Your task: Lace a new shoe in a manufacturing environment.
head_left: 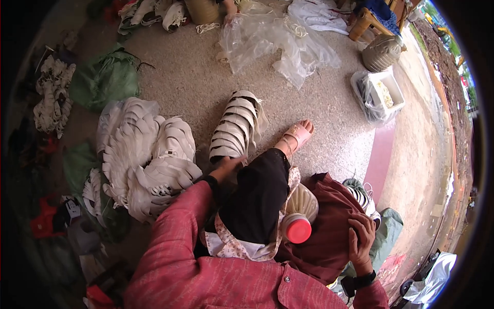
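My left hand (226, 167) grips the near end of a stacked row of white sandal soles (234, 129) on the terrazzo floor (195, 77); my right hand (362, 238) clutches the maroon cloth bag (329, 221) beside my knee.

Speckled terrazzo floor (206, 82) in daylight, pink painted strip (381, 154), wooden chair (368, 20), bare dirt ground (437, 67) outside
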### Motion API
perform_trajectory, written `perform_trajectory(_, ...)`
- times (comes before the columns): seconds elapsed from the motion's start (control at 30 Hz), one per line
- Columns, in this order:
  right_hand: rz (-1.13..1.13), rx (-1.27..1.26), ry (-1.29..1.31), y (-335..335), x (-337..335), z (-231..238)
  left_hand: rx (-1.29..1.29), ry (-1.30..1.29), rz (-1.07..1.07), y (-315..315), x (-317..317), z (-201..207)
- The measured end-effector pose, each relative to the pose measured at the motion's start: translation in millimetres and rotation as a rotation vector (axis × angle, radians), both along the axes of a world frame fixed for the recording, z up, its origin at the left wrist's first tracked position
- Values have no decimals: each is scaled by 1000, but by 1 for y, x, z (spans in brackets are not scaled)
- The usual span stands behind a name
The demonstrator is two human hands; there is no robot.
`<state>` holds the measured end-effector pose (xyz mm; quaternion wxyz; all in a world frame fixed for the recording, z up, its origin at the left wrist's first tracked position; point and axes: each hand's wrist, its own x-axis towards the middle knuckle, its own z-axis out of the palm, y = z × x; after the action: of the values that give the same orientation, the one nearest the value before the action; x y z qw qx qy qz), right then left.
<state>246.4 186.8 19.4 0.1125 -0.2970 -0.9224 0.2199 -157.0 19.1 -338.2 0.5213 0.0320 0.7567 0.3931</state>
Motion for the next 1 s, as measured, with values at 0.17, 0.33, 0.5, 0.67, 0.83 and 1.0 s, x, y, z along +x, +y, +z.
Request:
perform_trajectory(0.17, 25, 8, -1, 1, -3, 1, 324, -354, 622, -2, -31, -4)
perform_trajectory(0.33, 3, 32, 13, 1, -3, 1, 362, -269, 568, -6, -22, -8)
perform_trajectory(0.5, 36, 20, 54, 6, 3, 1, 144, -325, 419, 5, -10, 13)
perform_trajectory(0.67, 62, 24, 44, 10, 7, -2, 319, -276, 306, 11, -24, 37)
perform_trajectory(0.83, 54, 27, 32, 11, 9, -1, 454, -160, 165, 8, -42, 34)
perform_trajectory(1.0, 66, 22, 55, 11, 11, -2, 438, -267, 86, 0, -55, 22)
